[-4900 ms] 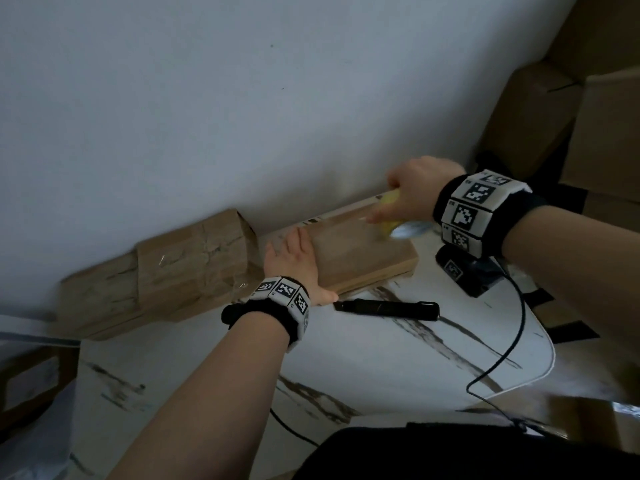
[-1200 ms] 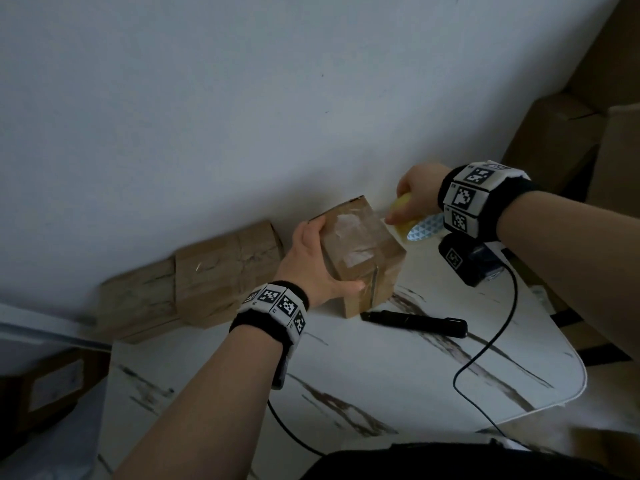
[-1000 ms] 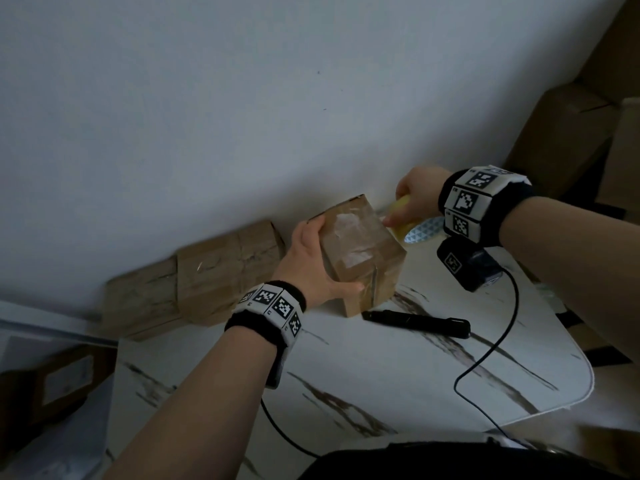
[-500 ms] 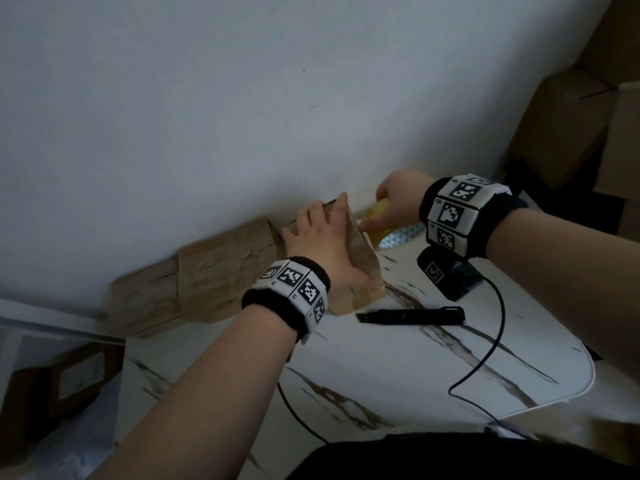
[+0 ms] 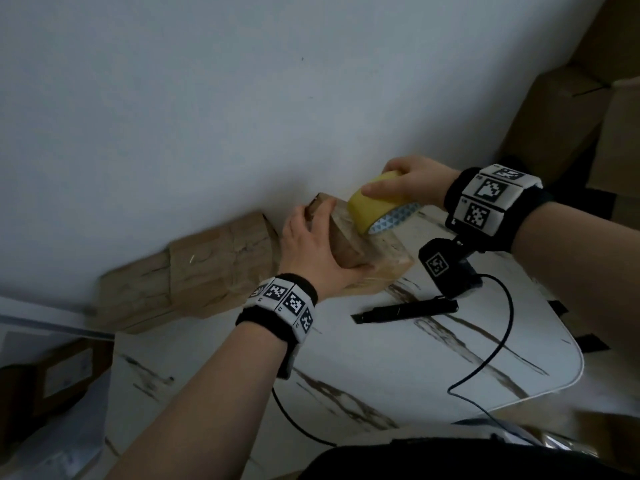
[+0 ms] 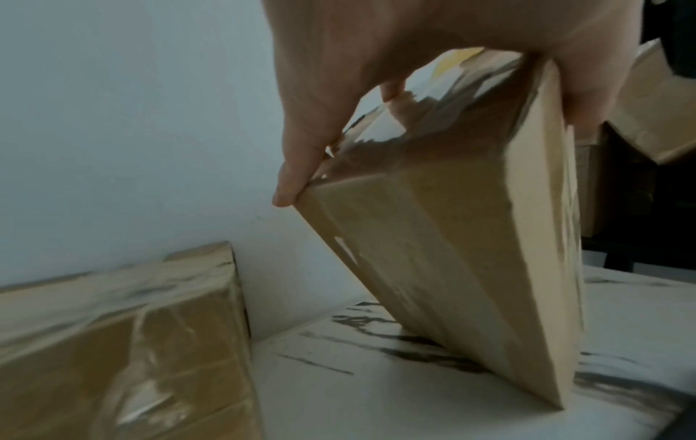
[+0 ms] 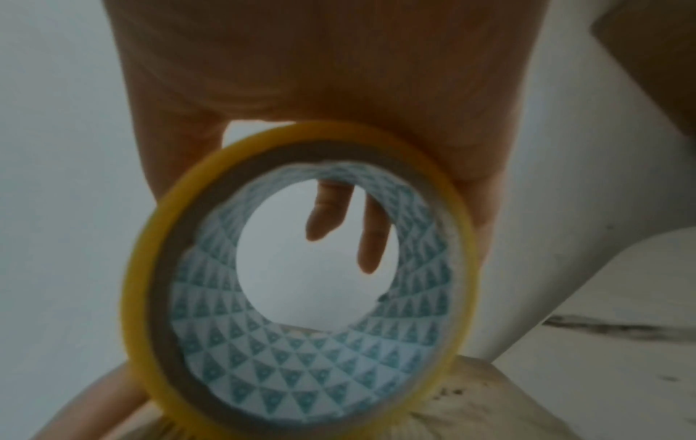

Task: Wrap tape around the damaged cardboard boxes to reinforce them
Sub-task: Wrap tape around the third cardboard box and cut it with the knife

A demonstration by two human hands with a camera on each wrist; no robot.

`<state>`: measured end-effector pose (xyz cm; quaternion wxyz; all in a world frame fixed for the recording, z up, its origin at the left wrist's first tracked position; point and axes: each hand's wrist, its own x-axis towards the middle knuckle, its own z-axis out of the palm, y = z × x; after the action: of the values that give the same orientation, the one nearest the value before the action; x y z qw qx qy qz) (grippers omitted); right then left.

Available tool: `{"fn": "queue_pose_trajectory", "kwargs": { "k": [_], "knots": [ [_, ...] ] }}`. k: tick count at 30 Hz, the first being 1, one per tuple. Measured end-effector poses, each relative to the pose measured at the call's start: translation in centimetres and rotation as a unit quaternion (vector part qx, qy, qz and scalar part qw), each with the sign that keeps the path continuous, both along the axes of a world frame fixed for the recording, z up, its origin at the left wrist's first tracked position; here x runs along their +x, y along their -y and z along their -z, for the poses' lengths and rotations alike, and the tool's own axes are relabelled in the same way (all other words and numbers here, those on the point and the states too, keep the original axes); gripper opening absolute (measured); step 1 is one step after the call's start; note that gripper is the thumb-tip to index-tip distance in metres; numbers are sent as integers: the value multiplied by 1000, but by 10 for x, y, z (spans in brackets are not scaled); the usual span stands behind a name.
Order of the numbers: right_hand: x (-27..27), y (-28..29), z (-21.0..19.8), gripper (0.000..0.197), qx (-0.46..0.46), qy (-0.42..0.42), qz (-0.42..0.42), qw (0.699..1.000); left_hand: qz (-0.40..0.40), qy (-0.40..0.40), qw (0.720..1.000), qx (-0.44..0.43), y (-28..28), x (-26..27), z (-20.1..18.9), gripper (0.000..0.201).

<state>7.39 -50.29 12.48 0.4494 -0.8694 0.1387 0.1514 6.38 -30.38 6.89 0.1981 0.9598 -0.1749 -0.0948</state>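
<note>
Head view: left hand (image 5: 313, 252) wrapped around the near end of a small cardboard box (image 5: 377, 261), fingers over the top edge and thumb on the near face, so the grip closed on the box. Box tilted on the marbled white bench (image 5: 433, 368), close to the wall. Right hand (image 5: 408, 183) curled over a yellow tape roll (image 5: 372, 202), holding it against the upper face of the box; glossy clear tape already visible on that face. Just left of the held box, a longer taped carton (image 5: 194, 271) lying against the wall. Black pen-like tool (image 5: 405, 310) on the bench, near the box but apart from it. More brown boxes (image 5: 568, 112) stacked at the far right.

Left wrist view: fingers (image 6: 301, 154) gripping the far edge of the box (image 6: 452, 238), thumb on the opposite side. Only the lower corner of the box touching the bench (image 6: 376, 402). Taped carton (image 6: 124, 342) at lower left.

Right wrist view: tape roll (image 7: 301, 279) seen through its core, blue triangle pattern inside, bottom rim touching the box (image 7: 471, 396). Right hand (image 7: 320, 74) closed over the top of the roll.
</note>
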Motion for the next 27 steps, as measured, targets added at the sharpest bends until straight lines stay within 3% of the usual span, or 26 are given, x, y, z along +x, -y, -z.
{"fn": "queue_pose_trajectory", "kwargs": {
  "k": [5,12,17,20,27],
  "knots": [
    [3,-13,-3,55,-39,16,-6,999,38,1,998,42,-16,5,-4,116],
    [4,-26,-19,59,-178,9,-76,981,43,-7,998,44,-30,3,-2,118],
    [4,-19,-14,71,-301,-84,-122,942,66,9,997,29,-36,-2,1,117],
    [3,-20,-11,75,-301,-111,-129,938,70,0,997,24,-39,-2,0,117],
    [-9,-24,-2,51,-195,-30,-94,976,41,-56,997,24,-52,-3,1,120]
  ]
}}
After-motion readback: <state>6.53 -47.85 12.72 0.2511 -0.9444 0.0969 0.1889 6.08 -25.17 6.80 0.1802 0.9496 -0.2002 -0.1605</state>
